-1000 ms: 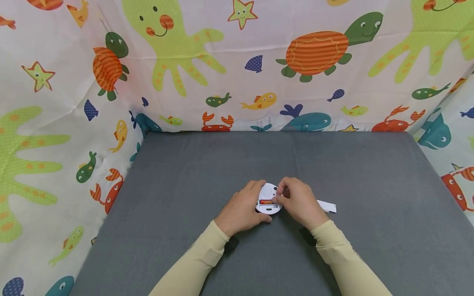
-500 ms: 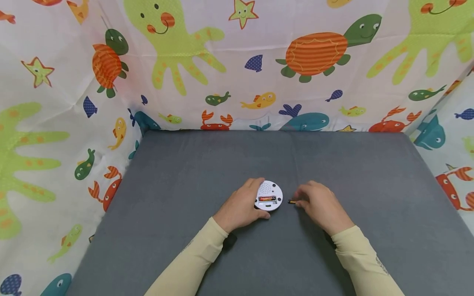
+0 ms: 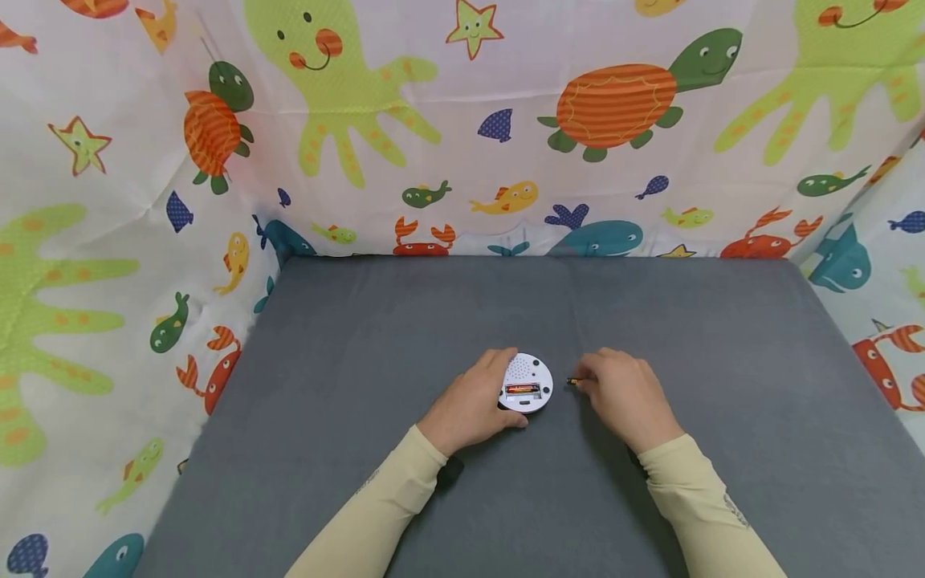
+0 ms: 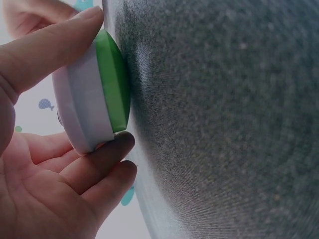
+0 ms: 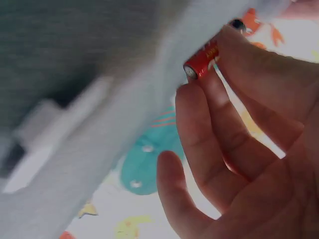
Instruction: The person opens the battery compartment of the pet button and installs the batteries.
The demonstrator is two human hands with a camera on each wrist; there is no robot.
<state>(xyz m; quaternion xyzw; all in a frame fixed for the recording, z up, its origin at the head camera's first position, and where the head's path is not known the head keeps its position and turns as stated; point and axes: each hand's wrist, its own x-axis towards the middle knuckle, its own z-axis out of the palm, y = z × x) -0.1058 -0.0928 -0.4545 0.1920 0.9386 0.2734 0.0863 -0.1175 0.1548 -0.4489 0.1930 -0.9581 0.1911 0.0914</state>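
A round white device [image 3: 526, 377] lies back-up on the grey table [image 3: 405, 321]. Its open battery slot holds one red battery [image 3: 523, 390]. My left hand [image 3: 504, 389] grips the device at its left rim. In the left wrist view, the thumb [image 4: 60, 45] and fingers clamp its white body, and its green face [image 4: 113, 87] is turned to the cloth. Just right of the device, my right hand [image 3: 584, 384] pinches a second small battery [image 3: 573, 381]. The right wrist view shows that battery [image 5: 202, 59] as red, held at the fingertips.
A cartoon sea-animal curtain [image 3: 462, 120] walls the table at the back and on both sides. A blurred pale piece [image 5: 35, 144] lies on the cloth in the right wrist view. Grey cloth stretches bare behind the hands.
My right hand has left the device's back and moved right, now holding a battery beside it. The white strip seen by that hand a second ago is out of sight. The left hand has stayed.
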